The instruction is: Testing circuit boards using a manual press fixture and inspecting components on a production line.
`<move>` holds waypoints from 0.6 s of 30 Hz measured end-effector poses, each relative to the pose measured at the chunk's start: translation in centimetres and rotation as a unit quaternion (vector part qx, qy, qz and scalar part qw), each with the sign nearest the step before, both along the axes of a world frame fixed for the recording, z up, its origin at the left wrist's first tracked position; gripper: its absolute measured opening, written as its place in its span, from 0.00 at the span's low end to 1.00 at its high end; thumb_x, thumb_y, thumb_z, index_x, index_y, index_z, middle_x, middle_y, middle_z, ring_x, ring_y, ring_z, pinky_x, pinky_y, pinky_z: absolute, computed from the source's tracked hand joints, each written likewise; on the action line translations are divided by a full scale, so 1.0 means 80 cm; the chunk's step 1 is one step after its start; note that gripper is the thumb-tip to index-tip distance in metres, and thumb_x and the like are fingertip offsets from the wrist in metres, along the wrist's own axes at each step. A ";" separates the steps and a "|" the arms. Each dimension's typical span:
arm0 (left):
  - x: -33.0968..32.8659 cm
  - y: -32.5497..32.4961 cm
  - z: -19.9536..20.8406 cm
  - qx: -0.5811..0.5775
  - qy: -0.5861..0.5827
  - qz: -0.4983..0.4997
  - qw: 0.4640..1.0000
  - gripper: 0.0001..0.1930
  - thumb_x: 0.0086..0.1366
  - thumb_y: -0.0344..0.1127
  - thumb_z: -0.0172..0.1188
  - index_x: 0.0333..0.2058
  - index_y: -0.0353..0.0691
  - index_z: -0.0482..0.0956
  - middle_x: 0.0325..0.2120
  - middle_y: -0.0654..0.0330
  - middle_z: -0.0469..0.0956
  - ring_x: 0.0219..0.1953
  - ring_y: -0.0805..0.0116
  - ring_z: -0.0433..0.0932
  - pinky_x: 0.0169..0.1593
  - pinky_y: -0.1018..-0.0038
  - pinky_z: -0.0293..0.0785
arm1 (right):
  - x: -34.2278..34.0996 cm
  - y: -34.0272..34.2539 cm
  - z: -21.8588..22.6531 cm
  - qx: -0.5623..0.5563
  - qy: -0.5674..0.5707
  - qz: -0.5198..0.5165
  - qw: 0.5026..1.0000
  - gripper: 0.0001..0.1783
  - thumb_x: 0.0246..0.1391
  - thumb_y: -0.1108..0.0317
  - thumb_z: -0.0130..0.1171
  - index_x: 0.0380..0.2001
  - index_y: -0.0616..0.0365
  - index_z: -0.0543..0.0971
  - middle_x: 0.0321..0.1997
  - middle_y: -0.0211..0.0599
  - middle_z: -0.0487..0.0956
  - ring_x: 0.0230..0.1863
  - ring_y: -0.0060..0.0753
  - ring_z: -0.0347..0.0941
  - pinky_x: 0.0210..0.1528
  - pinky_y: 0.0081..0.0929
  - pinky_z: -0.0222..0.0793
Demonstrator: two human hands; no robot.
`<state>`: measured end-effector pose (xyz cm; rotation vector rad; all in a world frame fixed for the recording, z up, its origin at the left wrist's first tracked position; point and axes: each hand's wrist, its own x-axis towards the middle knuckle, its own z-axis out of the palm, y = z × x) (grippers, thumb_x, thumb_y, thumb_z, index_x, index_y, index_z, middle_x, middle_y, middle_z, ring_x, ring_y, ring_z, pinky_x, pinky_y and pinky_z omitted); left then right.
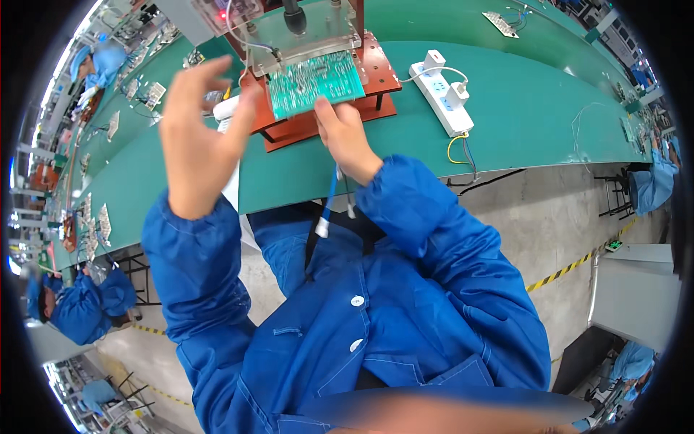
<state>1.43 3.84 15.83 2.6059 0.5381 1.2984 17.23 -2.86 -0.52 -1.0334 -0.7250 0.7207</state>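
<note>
A green printed circuit board (318, 85) lies tilted on a red-brown test fixture (377, 69), under a clear plate (307, 45). At its near edge, my right hand (347, 139) grips the circuit board, thumb on top and fingers partly hidden underneath. Below that hand hang blue and grey wires with white connectors (322, 228). My left hand (199, 137) is raised left of the board, holding nothing, its fingers apart and slightly blurred.
A white power strip (442, 95) with plugs stands right of the fixture on the green bench (520, 108). Another circuit board (500, 24) lies farther back. The bench's near edge runs before me. Other people in blue sit at benches to both sides.
</note>
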 end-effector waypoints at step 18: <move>0.196 0.111 0.188 0.060 0.280 0.108 0.952 0.14 0.65 0.40 0.58 0.34 0.32 0.84 0.31 0.49 0.85 0.34 0.59 0.83 0.39 0.67 0.76 | 0.034 0.027 -0.012 -0.050 -0.024 0.039 0.998 0.30 0.69 0.49 0.54 0.63 0.60 0.72 0.64 0.47 0.76 0.67 0.45 0.69 0.68 0.36 0.60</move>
